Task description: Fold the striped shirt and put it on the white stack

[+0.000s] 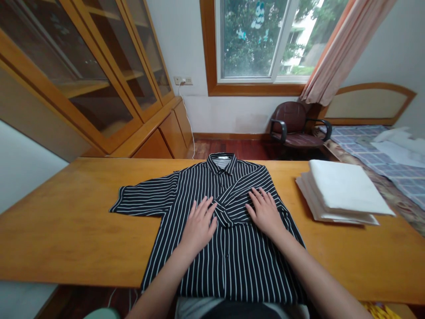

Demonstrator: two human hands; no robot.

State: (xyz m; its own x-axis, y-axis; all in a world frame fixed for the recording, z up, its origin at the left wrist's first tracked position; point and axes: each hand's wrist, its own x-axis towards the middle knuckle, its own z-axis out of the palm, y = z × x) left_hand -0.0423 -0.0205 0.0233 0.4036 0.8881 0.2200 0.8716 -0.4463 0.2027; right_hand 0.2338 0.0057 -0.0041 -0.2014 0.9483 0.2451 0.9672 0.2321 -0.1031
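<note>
A black shirt with white stripes (pixel 229 261) lies front up, its collar toward the far edge of the table. One sleeve reaches out to the left; the right-hand sleeve is folded inward across the chest. My left hand (pixel 199 223) rests flat on the shirt front, fingers spread beside the cuff of the folded sleeve. On the right part of that folded sleeve lies my right hand (pixel 264 212), palm down with its fingers apart. Neither hand grips the cloth.
The wooden table (pixel 83 239) bears a stack of white folded material (pixel 348 186) at the right. Beyond it stand a glass-door cabinet (pixel 109 88), a dark red armchair (pixel 294 124) and a bed (pixel 361 137). A window (pixel 255 40) is in the far wall.
</note>
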